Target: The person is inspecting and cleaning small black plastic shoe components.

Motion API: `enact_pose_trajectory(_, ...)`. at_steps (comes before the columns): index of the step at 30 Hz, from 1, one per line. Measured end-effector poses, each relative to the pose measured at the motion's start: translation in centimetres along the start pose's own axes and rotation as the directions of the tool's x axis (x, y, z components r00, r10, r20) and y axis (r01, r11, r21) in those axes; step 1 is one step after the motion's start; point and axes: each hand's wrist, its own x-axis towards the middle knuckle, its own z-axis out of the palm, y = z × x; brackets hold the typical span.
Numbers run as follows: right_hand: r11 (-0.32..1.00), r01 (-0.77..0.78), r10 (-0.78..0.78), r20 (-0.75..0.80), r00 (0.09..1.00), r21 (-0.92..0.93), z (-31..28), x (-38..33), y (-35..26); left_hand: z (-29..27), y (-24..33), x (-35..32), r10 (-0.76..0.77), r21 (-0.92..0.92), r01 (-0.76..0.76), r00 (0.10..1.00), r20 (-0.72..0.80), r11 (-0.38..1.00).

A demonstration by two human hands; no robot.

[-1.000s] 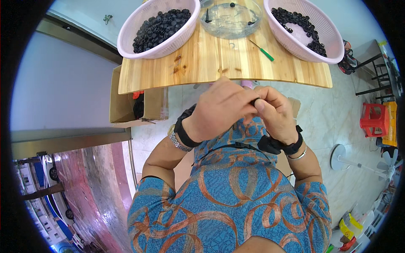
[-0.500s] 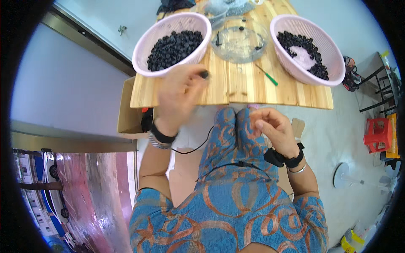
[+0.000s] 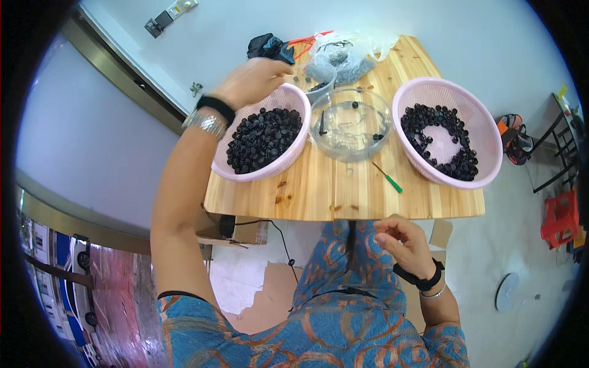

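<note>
I took the clear bowl (image 3: 350, 130) as my landmark, sitting mid-table on the wooden table (image 3: 343, 196). Left of it and touching its rim sat the left basket (image 3: 261, 142), pink and heaped with small black caps (image 3: 264, 138). My left hand (image 3: 254, 81) hovered over that basket's far rim, up and left of the bowl, fingers curled loosely inward; I could not tell whether they pinched a cap or closed on nothing. A watch and a dark band sat on that wrist. Right of the bowl, just beside it, sat the right basket (image 3: 446, 132), same pink, its caps lying in a ring with bare mesh in the middle. The bowl itself held only a few dark bits. A green-handled tool (image 3: 388, 178) lay on the wood near the bowl's lower right. Behind the bowl a clear bag (image 3: 343, 56) and a black cloth (image 3: 270, 46) lay at the far table edge. My right hand (image 3: 402, 242) was well below the bowl, off the table edge over my lap, fingertips drawn together; what they held, if anything, was too small to see.
</note>
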Motion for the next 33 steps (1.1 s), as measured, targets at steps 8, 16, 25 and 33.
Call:
enact_pose_trajectory(8, 0.981, 0.101, -0.091, 0.066, 0.994, -0.164, -1.2, 0.8, -0.2, 10.5, -5.4, 13.3, -0.051, 0.247, -0.097, 0.847, 0.529, 0.964)
enact_pose_trajectory(16, 0.969, 0.123, -0.111, 0.066, 0.992, -0.216, -3.4, 1.9, -0.3, 15.8, -6.9, 14.5, -0.233, 0.196, 0.134, 0.688, 0.687, 0.971)
enact_pose_trajectory(25, 0.962, 0.158, -0.146, 0.07, 0.987, -0.222, -3.7, 3.4, 0.6, 15.2, -6.7, 14.4, -0.21, 0.083, 0.2, 0.78, 0.59, 0.976)
enact_pose_trajectory(33, 0.885, 0.209, -0.223, 0.016, 0.975, -0.416, -5.0, 2.2, -3.2, 8.9, -5.1, 10.3, -0.278, -0.826, 0.449, 0.887, 0.368, 0.339)
